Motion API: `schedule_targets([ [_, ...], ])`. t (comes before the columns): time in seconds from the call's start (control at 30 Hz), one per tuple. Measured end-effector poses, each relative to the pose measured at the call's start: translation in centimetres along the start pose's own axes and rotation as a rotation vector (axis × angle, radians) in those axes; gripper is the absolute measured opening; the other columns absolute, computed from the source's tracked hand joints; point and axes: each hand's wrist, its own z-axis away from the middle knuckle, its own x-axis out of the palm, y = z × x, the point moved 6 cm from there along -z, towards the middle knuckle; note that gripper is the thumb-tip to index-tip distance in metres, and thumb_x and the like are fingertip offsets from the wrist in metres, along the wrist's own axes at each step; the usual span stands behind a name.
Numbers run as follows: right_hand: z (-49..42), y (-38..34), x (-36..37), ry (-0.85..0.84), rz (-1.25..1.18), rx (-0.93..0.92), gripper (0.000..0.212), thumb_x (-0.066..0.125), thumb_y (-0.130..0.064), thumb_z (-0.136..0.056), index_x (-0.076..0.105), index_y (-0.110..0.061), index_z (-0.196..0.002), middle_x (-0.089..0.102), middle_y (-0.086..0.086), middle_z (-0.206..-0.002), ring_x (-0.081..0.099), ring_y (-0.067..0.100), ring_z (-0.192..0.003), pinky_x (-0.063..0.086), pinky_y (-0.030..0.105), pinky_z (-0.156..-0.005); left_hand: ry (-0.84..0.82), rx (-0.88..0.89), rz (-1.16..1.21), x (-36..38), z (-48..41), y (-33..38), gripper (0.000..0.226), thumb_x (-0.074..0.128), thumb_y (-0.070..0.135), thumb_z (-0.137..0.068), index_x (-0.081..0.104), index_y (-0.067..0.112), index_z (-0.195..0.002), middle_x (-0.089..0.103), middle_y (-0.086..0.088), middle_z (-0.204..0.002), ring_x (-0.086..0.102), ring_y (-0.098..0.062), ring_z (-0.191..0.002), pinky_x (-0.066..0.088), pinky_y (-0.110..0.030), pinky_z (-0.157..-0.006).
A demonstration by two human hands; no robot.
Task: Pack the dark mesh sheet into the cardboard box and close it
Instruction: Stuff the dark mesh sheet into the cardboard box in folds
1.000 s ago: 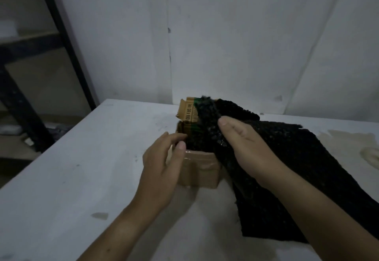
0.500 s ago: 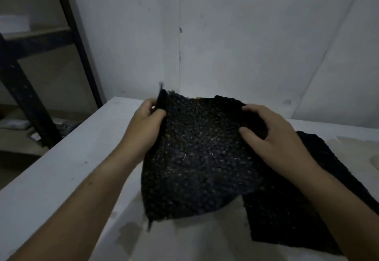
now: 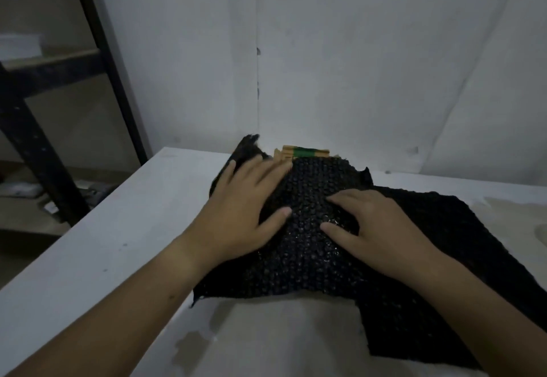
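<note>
Left hand [image 3: 236, 213] and right hand [image 3: 376, 228], fingers spread flat, pressing mesh sheet [image 3: 310, 246] over cardboard box [image 3: 302, 153]

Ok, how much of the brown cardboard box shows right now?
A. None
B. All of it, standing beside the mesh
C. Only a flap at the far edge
C: the dark mesh sheet drapes over the brown cardboard box, leaving only its green-striped flap visible behind the left hand.

- The dark mesh sheet [image 3: 310, 246] was a coarse, knobbly weave, black, with faint glints on its bumps.
- The cardboard box [image 3: 299, 153] showed matt brown card with a green printed band.
- The table [image 3: 97, 252] was smooth, matt white, lightly stained.
</note>
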Motion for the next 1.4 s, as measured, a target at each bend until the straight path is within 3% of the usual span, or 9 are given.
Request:
schedule_targets([
  [0.13,-0.9,-0.4,0.7,-0.047,0.084,-0.011,0.070,0.037,-0.071,-0.084,0.054,-0.029,-0.136,0.056,-0.011,-0.137,0.042,0.020,-0.132,0.034,0.041,-0.110,-0.290,-0.064,-0.014,2.7,0.4,-0.8,0.082,0.026,0.080,-0.087,0.027,0.034,-0.156,0.016,0.012,-0.166,0.008,-0.014,-0.154,-0.002,-0.049,-0.124],
  [0.27,-3.1,-0.2,1.4,-0.114,0.106,0.035,0.084,0.024,-0.081,-0.074,0.054,-0.033,-0.136,0.054,-0.011,-0.140,0.024,0.025,-0.142,0.016,0.042,-0.115,-0.256,-0.034,-0.010,3.4,0.5,-0.8,0.084,0.027,0.081,-0.087,0.027,0.034,-0.156,0.012,0.011,-0.167,0.014,-0.013,-0.153,0.006,-0.043,-0.125],
  [0.47,-4.2,-0.1,4.2,-0.293,0.057,0.128,0.081,0.018,-0.081,-0.071,0.059,-0.038,-0.126,0.051,-0.002,-0.142,0.000,0.023,-0.148,-0.017,0.045,-0.114,-0.208,-0.033,0.019,3.9,0.5,-0.7,0.084,0.022,0.081,-0.088,0.032,0.031,-0.155,0.021,0.009,-0.165,0.021,-0.012,-0.151,0.011,-0.040,-0.124],
  [0.6,-4.4,-0.1,3.0,-0.303,0.066,0.083,0.075,0.029,-0.081,-0.073,0.056,-0.039,-0.129,0.052,-0.004,-0.141,0.011,0.024,-0.147,-0.002,0.043,-0.118,-0.188,-0.004,0.037,3.7,0.4,-0.7,0.082,0.027,0.079,-0.089,0.038,0.028,-0.152,0.028,0.007,-0.163,0.027,-0.011,-0.148,0.017,-0.041,-0.123],
  [0.73,-4.7,-0.3,-1.2,0.132,0.099,-0.068,0.054,0.053,-0.063,-0.078,0.062,-0.030,-0.121,0.065,-0.008,-0.118,0.046,0.024,-0.125,0.035,0.041,-0.104,-0.192,0.001,0.052,3.7,0.4,-0.7,0.082,0.029,0.080,-0.088,0.042,0.027,-0.150,0.032,0.007,-0.161,0.028,-0.011,-0.147,0.017,-0.040,-0.123],
  [0.83,-4.7,-0.2,-0.2,0.072,0.201,-0.071,0.051,0.057,-0.053,-0.083,0.061,-0.030,-0.128,0.064,-0.010,-0.122,0.040,0.024,-0.130,0.028,0.040,-0.108,-0.194,0.017,0.063,3.6,0.3,-0.7,0.080,0.030,0.079,-0.088,0.046,0.027,-0.148,0.032,0.007,-0.160,0.029,-0.010,-0.147,0.017,-0.040,-0.123],
  [1.1,-6.0,0.2,3.9,-0.336,0.242,0.030,0.060,0.022,-0.055,-0.078,0.069,-0.033,-0.110,0.060,0.002,-0.127,0.025,0.028,-0.133,0.012,0.043,-0.110,-0.192,0.036,0.085,3.5,0.4,-0.7,0.075,0.035,0.074,-0.090,0.049,0.025,-0.145,0.035,0.006,-0.159,0.030,-0.011,-0.146,0.020,-0.040,-0.121],
  [1.3,-7.1,-0.5,4.9,-0.570,0.350,0.106,0.058,0.025,-0.053,-0.090,0.056,-0.026,-0.131,0.041,0.010,-0.149,0.002,0.034,-0.147,-0.006,0.052,-0.117,-0.204,0.068,0.073,3.1,-0.1,-0.4,0.072,0.040,0.073,-0.089,0.057,0.025,-0.139,0.043,0.005,-0.154,0.036,-0.012,-0.142,0.016,-0.033,-0.121],
  [1.4,-6.2,-0.9,2.9,-0.347,0.189,-0.016,0.043,0.038,-0.048,-0.087,0.064,-0.031,-0.117,0.058,0.005,-0.131,0.030,0.025,-0.138,0.021,0.043,-0.116,-0.219,0.082,0.046,2.8,-0.7,-0.5,0.073,0.040,0.077,-0.085,0.059,0.028,-0.136,0.049,0.012,-0.147,0.039,-0.009,-0.136,0.011,-0.027,-0.118],
])
